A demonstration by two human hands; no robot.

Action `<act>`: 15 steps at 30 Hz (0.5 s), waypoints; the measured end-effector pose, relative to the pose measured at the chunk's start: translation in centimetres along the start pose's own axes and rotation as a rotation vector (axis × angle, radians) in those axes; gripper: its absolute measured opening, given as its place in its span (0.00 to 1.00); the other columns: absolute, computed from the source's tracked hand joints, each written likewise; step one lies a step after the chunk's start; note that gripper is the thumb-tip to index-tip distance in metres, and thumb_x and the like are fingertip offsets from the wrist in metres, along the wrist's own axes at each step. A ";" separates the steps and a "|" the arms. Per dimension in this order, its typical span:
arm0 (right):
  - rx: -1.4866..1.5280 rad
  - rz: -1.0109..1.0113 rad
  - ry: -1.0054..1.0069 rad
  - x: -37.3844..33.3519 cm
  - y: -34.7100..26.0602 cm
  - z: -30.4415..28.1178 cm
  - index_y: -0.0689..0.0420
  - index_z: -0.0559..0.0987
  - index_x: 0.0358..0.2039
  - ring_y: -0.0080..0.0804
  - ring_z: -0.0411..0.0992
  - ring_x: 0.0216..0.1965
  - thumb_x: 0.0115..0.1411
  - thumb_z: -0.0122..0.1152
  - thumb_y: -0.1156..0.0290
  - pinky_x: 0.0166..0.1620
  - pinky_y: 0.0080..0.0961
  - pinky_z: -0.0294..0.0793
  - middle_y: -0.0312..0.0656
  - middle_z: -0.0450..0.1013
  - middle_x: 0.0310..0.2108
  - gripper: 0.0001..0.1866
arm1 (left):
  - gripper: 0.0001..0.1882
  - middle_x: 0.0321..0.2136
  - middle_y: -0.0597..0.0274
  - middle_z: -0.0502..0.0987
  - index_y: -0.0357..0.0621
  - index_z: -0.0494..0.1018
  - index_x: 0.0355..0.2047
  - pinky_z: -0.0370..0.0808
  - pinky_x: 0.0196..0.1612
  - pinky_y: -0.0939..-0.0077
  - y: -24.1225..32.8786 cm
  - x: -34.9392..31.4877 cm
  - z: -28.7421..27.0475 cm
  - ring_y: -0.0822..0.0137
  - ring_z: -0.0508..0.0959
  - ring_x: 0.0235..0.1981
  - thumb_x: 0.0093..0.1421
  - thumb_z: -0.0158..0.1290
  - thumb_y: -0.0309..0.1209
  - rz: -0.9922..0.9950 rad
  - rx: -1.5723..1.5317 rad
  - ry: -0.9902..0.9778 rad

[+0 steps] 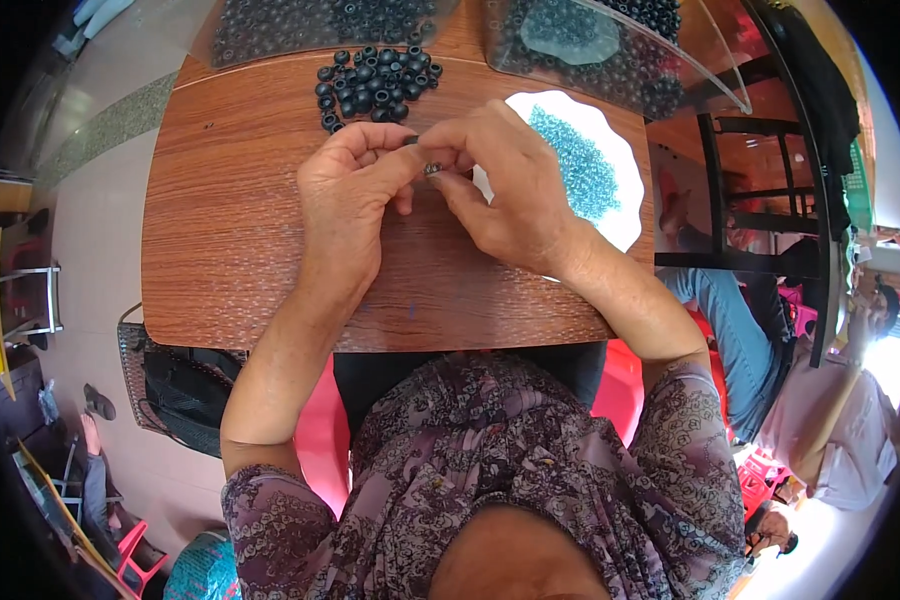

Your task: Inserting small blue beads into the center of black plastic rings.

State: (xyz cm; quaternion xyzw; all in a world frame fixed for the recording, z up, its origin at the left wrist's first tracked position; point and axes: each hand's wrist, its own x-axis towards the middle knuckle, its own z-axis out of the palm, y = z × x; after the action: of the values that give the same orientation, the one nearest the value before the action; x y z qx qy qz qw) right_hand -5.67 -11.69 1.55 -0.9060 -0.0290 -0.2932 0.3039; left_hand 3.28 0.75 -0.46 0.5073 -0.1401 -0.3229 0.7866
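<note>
Over the middle of the wooden table, my left hand [348, 180] and my right hand [510, 185] meet at the fingertips. Both are closed in a pinch. A small dark bead [432, 169] with shiny specks shows between the thumbs. Part of another dark piece shows by my left index fingertip; its kind is mostly hidden. Just beyond my left hand lies a loose pile of black beads [382, 82] with large holes. Partly behind my right hand stands a white scalloped plate [625, 190] holding many tiny clear-blue beads [577, 160].
Two clear plastic bins, the left bin [320, 25] and the right bin [610, 65], hold dark beads at the table's far edge. A black bag [185, 385] rests on the floor at left. A person in jeans [730, 330] sits at right, near a black metal frame [770, 190].
</note>
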 end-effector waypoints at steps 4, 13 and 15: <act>-0.050 -0.120 -0.011 0.1 0.1 0.0 0.59 0.74 0.34 0.28 0.68 0.26 0.42 0.61 0.85 0.30 0.21 0.68 0.38 0.68 0.25 0.16 | 0.07 0.21 0.64 0.73 0.32 0.71 0.32 0.64 0.20 0.89 0.2 0.0 -0.1 0.80 0.68 0.18 0.51 0.55 0.20 -0.029 0.020 -0.007; 0.395 0.429 -0.056 -0.1 -0.2 -1.3 0.62 0.75 0.35 0.17 0.67 0.31 0.47 0.63 0.82 0.34 0.14 0.67 0.33 0.72 0.30 0.12 | 0.07 0.23 0.57 0.75 0.33 0.71 0.33 0.68 0.23 0.83 1.0 0.4 -0.7 0.75 0.72 0.20 0.54 0.51 0.24 -0.096 -0.123 -0.048; 0.396 0.452 -0.071 0.0 -0.1 -1.5 0.63 0.75 0.34 0.17 0.67 0.31 0.47 0.63 0.82 0.34 0.14 0.67 0.33 0.72 0.30 0.12 | 0.08 0.24 0.56 0.75 0.34 0.70 0.34 0.68 0.24 0.81 1.0 0.6 -1.1 0.74 0.72 0.20 0.54 0.49 0.24 -0.127 -0.165 -0.085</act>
State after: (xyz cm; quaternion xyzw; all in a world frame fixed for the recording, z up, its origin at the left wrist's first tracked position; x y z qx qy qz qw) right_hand -6.49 -12.44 2.61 -0.8223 0.1061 -0.1749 0.5309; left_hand 4.70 1.38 -0.11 0.4344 -0.1136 -0.4036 0.7972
